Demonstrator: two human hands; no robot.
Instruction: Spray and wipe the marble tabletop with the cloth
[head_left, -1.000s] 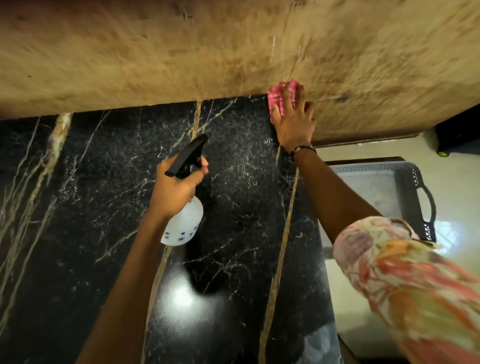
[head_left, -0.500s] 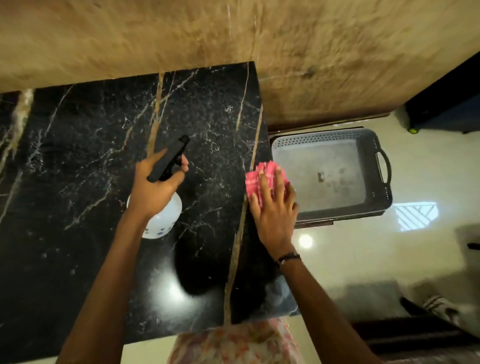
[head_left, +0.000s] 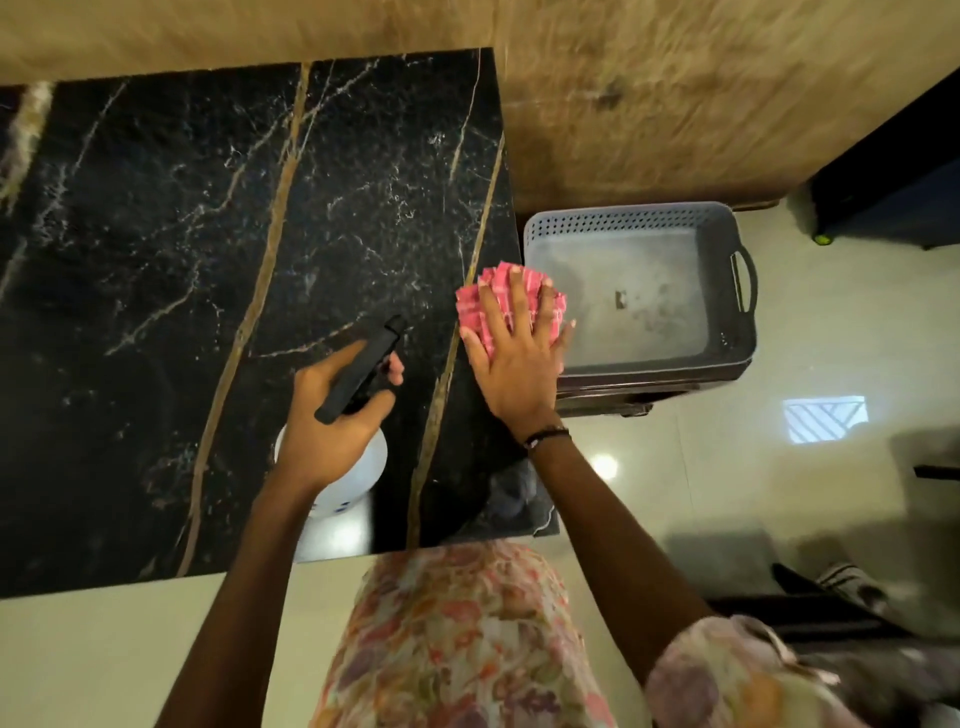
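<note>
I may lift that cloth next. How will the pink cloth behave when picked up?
The pink cloth lies bunched in folds under the right hand, so it is probably floppy and light. It overhangs the marble tabletop edge, so it may slide off.

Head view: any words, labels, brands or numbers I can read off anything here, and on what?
No text can be read.
Spray bottle, held by the left hand: small blue marks, too blurred to read.
Grey basket: a small dark mark on its floor, too small to read.
Pink cloth under the right hand: stripes only, no writing.
Tabletop: veins only.
</note>
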